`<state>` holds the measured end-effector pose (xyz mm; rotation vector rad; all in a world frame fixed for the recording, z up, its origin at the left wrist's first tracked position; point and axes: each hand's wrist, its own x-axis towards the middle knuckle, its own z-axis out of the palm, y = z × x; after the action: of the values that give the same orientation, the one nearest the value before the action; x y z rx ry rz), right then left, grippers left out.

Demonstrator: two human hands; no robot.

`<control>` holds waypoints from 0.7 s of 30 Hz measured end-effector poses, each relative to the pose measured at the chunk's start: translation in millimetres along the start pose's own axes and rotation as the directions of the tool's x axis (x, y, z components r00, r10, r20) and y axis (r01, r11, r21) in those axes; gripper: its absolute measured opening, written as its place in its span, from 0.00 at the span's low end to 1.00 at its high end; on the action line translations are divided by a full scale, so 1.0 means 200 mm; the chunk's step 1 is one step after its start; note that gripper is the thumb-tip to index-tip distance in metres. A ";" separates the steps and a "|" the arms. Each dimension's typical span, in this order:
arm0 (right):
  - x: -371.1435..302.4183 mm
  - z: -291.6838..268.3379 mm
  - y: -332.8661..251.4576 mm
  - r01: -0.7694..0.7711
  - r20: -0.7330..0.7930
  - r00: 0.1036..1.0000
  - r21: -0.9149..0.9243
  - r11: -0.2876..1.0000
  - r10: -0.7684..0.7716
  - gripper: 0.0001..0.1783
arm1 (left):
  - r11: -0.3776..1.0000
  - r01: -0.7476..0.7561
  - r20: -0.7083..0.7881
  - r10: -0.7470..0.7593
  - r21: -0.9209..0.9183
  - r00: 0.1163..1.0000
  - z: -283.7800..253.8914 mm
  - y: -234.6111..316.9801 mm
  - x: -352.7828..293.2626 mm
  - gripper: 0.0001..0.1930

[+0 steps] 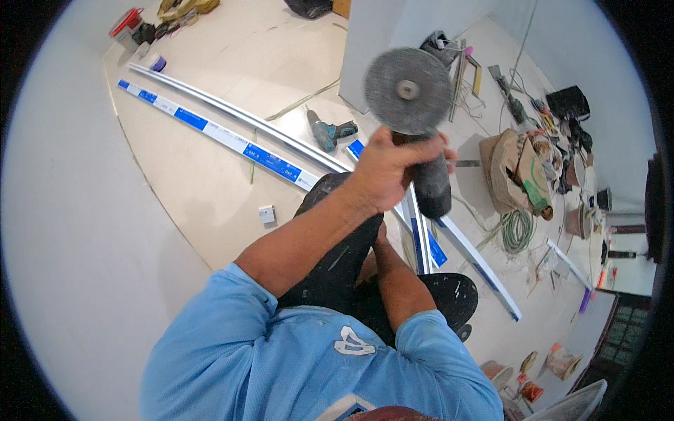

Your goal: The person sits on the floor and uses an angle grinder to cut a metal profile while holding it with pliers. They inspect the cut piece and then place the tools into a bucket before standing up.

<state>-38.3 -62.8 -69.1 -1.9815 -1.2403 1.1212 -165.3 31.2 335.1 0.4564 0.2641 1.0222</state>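
An angle grinder (437, 184) with a round dark cutting disc (407, 91) is raised in front of me. Closed around its dark body is my left hand (393, 165), with the disc pointing up and away. My right hand (381, 234) is down beside my knee, mostly hidden behind my left forearm; its fingers do not show. Under and beside my legs lie long metal profiles (239, 125), some covered in a blue-and-white film (191, 119). Several more profiles (481, 270) run out to the right below the grinder.
A cordless drill (326, 131) lies on the floor beyond the profiles. A small white block (267, 214) sits near my left knee. To the right are a bulging sack (502, 172), a coiled green hose or cable (518, 231) and scattered tools. A wall corner (372, 42) stands ahead.
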 end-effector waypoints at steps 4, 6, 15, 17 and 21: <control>-0.03 0.05 -0.02 -0.090 -0.003 0.996 0.234 0.968 0.093 0.29 | 0.981 -0.118 -0.130 0.139 0.156 0.982 -0.02 -0.09 0.04 0.21; 0.03 -0.04 -0.18 -0.139 -0.023 0.986 0.428 0.893 0.164 0.28 | 0.963 -0.106 -0.244 0.168 0.247 0.955 -0.07 -0.07 0.10 0.22; -0.35 -0.96 -1.54 0.546 -0.234 0.830 0.160 0.822 -0.506 0.23 | 0.946 -0.198 -0.479 0.303 0.258 0.824 -0.22 -0.02 0.24 0.22; -0.36 -0.90 -1.52 0.504 -0.277 0.848 0.159 0.849 -0.452 0.24 | 0.949 -0.210 -0.440 0.297 0.237 0.847 -0.17 -0.03 0.24 0.20; -0.37 -0.86 -1.48 0.550 -0.322 0.816 0.176 0.816 -0.480 0.19 | 0.993 -0.039 -0.301 0.004 -0.110 0.954 -0.35 -0.03 0.24 0.15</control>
<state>-41.1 -5.0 277.0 -1.4058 -1.3018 0.6738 -166.1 87.7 270.0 0.1972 0.4706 1.1215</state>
